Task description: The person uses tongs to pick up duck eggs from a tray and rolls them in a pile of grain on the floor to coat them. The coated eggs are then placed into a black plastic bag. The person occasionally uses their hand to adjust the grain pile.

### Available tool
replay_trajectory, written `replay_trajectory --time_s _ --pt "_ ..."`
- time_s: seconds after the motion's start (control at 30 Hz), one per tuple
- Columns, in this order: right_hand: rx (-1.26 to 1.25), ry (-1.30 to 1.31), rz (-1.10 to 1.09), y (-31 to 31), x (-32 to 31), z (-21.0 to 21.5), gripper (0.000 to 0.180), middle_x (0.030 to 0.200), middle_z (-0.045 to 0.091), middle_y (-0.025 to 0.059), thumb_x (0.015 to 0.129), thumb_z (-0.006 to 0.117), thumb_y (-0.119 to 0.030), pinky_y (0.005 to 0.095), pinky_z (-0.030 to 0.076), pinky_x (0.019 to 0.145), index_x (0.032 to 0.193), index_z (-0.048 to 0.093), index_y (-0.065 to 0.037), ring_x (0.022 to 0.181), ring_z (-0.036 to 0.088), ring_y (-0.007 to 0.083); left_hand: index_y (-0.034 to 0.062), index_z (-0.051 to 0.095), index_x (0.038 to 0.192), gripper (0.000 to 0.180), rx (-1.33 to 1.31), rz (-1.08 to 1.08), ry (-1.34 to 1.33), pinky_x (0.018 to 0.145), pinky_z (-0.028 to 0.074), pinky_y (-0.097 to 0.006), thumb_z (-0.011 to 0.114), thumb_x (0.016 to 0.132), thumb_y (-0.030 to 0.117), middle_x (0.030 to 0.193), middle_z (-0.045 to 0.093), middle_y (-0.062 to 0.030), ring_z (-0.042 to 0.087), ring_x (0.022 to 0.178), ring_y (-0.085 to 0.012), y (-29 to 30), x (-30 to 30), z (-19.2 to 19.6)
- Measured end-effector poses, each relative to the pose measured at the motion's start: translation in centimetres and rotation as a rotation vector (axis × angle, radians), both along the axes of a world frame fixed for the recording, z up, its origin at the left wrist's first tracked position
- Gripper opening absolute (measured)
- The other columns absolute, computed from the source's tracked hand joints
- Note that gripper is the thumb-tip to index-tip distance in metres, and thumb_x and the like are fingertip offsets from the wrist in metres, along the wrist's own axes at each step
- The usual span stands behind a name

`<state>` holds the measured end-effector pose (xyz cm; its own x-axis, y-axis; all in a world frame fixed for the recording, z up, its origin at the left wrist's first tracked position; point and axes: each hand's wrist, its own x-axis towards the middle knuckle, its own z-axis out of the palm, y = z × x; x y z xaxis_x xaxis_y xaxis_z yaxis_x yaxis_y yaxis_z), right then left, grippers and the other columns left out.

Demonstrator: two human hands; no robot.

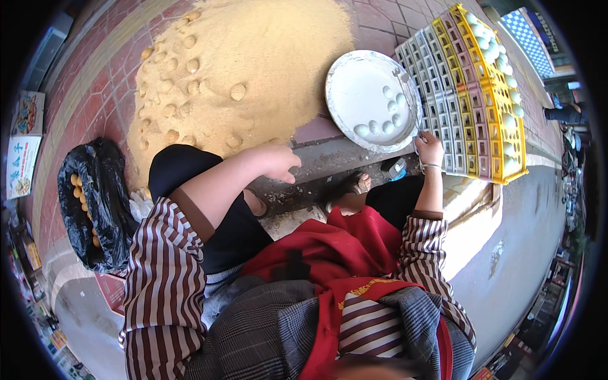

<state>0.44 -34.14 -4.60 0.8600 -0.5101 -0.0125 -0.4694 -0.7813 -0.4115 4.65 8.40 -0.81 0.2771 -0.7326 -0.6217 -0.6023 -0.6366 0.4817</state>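
Note:
My right hand [430, 151] is closed at the near right rim of a wide round basin [347, 130]. Its fingers pinch a thin greyish handle; what it belongs to is unclear. White paste or liquid fills the basin, and several pale blue-green eggs [387, 126] sit in it, toward the right and near side. A grey metal utensil [400, 75] lies at the far right of the basin. My left hand [280, 163] hangs empty above my left knee, fingers loosely apart, near the edge of a spread of tan, sawdust-like powder [272, 57]. Several powder-coated round lumps [237, 92] rest on that spread.
Stacked plastic crates [465, 95] in white, yellow and brown stand to the right, with more pale eggs [491, 47] on top. On my left is a black plastic bag [95, 202] holding several tan coated balls [77, 183]. A small dark box [396, 168] sits below the basin.

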Motion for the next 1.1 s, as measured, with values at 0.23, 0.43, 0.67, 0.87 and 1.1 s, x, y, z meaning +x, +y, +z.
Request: replay_trajectory --time_s 0.23,0.43,0.67,0.87,1.1 --pt "-0.051 0.286 0.009 0.1 -1.0 0.7 0.041 0.097 0.067 0.0163 0.067 0.064 -0.037 0.0409 0.049 0.083 0.101 0.07 -0.015 0.094 0.063 0.0327 0.0105 0.056 0.122 0.044 -0.007 -0.068 -0.035 0.088 0.045 -0.042 0.065 0.082 0.026 0.113 0.058 -0.0163 0.055 0.106 -0.0332 -1.6 0.7 -0.7" --pt "-0.225 0.357 0.038 0.7 3.1 0.1 0.041 0.101 0.067 0.0161 0.067 0.063 -0.037 0.04 0.05 0.085 0.1 0.07 -0.014 0.097 0.064 0.031 0.0111 0.057 0.12 0.04 -0.038 -0.078 -0.035 0.087 0.045 -0.042 0.064 0.083 0.025 0.11 0.058 -0.0158 0.055 0.104 -0.0335 -1.7 1.1 -1.1" --pt "-0.17 0.441 0.079 0.4 5.9 -0.2 0.038 0.1 0.067 0.0153 0.067 0.062 -0.035 0.0387 0.05 0.086 0.096 0.071 -0.011 0.098 0.064 0.0301 0.0117 0.057 0.12 0.04 0.023 0.012 -0.008 0.089 0.044 -0.04 0.063 0.083 0.025 0.112 0.057 -0.0164 0.054 0.106 -0.033 -0.8 1.3 -0.8" --pt "-0.032 0.384 0.083 0.1 4.6 1.3 0.04 0.102 0.067 0.0134 0.066 0.064 -0.035 0.0366 0.05 0.086 0.098 0.071 -0.012 0.098 0.063 0.0294 0.0109 0.056 0.122 0.042 -0.007 0.056 0.022 0.09 0.044 -0.04 0.064 0.083 0.023 0.115 0.056 -0.0165 0.053 0.108 -0.0337 -0.2 1.5 -0.8" --pt "-0.13 0.485 0.052 0.3 5.7 0.5 0.039 0.103 0.067 0.0129 0.066 0.064 -0.035 0.0374 0.05 0.086 0.097 0.071 -0.012 0.098 0.064 0.0286 0.0106 0.055 0.122 0.042 -0.026 0.056 0.0 0.091 0.044 -0.04 0.064 0.083 0.023 0.116 0.056 -0.0168 0.053 0.109 -0.034 -0.3 1.4 -0.7"
